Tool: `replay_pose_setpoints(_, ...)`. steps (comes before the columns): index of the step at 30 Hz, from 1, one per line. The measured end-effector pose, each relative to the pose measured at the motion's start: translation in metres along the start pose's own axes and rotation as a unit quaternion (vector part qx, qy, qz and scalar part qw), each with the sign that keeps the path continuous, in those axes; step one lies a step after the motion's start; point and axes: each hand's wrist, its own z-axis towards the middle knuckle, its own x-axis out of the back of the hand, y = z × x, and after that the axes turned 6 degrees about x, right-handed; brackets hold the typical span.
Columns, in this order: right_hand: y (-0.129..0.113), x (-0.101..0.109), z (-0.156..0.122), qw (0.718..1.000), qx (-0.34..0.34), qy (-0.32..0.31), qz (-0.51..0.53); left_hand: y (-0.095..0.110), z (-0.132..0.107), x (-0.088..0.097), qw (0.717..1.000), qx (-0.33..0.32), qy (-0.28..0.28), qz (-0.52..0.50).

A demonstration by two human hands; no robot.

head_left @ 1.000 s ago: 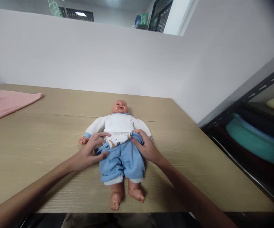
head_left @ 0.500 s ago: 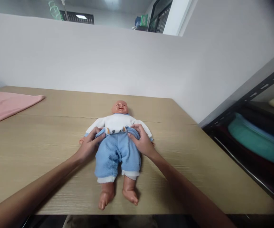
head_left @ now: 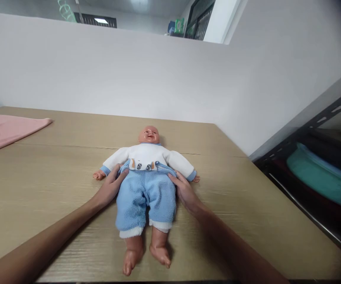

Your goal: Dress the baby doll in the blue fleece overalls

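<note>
A baby doll (head_left: pixel 149 137) lies on its back on the table, head toward the wall and bare feet toward me. It wears a white top (head_left: pixel 146 154) with blue cuffs and fluffy blue pants (head_left: pixel 158 193) with white leg hems. My left hand (head_left: pixel 111 184) pinches the pants' waistband at the left hip. At the right hip, my right hand (head_left: pixel 185 190) holds the other end of the waistband between thumb and fingers. Between my hands, the top's lower edge with printed eyes shows above the pants. Some fingertips are hidden behind the cloth.
A pink cloth (head_left: pixel 7 128) lies at the left of the wooden table (head_left: pixel 69 189). Behind rises a white half wall (head_left: pixel 114 71). To the right stands a dark metal shelf (head_left: pixel 324 118) holding a teal item (head_left: pixel 321 173).
My right hand has moved outward and down along the waistband, stretching it wider. The doll's sleeves now spread farther to the sides. The view has shifted slightly.
</note>
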Motion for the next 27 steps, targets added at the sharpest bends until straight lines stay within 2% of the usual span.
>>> replay_pose_setpoints(2, -0.002, -0.007, 0.004, 0.998, -0.025, 0.006, 0.059, -0.003, 0.008, -0.001, 1.000, 0.002, 0.013, -0.022)
replay_pose_setpoints(5, -0.010, -0.015, 0.010, 0.998, -0.008, -0.010, 0.058, -0.005, 0.022, -0.004, 0.996, 0.005, 0.006, -0.089)
replay_pose_setpoints(7, -0.016, -0.016, 0.011, 0.999, 0.025, -0.024, 0.016, -0.004, 0.028, -0.006, 0.992, 0.013, -0.011, -0.128)
replay_pose_setpoints(9, -0.022, -0.014, 0.009, 0.994, 0.075, -0.022, -0.075, 0.000, 0.030, -0.006, 0.990, 0.012, -0.030, -0.135)
replay_pose_setpoints(11, -0.032, -0.012, 0.007, 0.968, 0.143, -0.012, -0.207, 0.005, 0.029, -0.005, 0.994, -0.013, -0.033, -0.107)
replay_pose_setpoints(13, -0.045, -0.012, 0.007, 0.925, 0.210, -0.020, -0.317, 0.011, 0.030, -0.004, 0.996, -0.058, -0.030, -0.066)
replay_pose_setpoints(14, -0.051, -0.014, 0.009, 0.907, 0.235, -0.034, -0.347, 0.013, 0.031, -0.005, 0.995, -0.074, -0.032, -0.053)
replay_pose_setpoints(16, -0.062, -0.017, 0.016, 0.894, 0.257, -0.078, -0.359, 0.017, 0.036, -0.007, 0.995, -0.082, -0.044, -0.048)
replay_pose_setpoints(19, -0.062, -0.020, 0.032, 0.913, 0.214, -0.098, -0.332, 0.018, 0.043, -0.010, 0.996, -0.048, -0.039, -0.063)
replay_pose_setpoints(22, -0.043, -0.013, 0.041, 0.943, 0.135, -0.044, -0.301, 0.013, 0.043, -0.006, 0.999, -0.032, -0.028, -0.021)
replay_pose_setpoints(25, -0.020, -0.002, 0.035, 0.953, 0.093, -0.018, -0.289, 0.007, 0.033, 0.003, 0.995, -0.021, -0.068, 0.069)
replay_pose_setpoints(27, -0.011, 0.002, 0.025, 0.956, 0.078, -0.003, -0.282, 0.004, 0.023, 0.006, 0.992, -0.015, -0.066, 0.105)
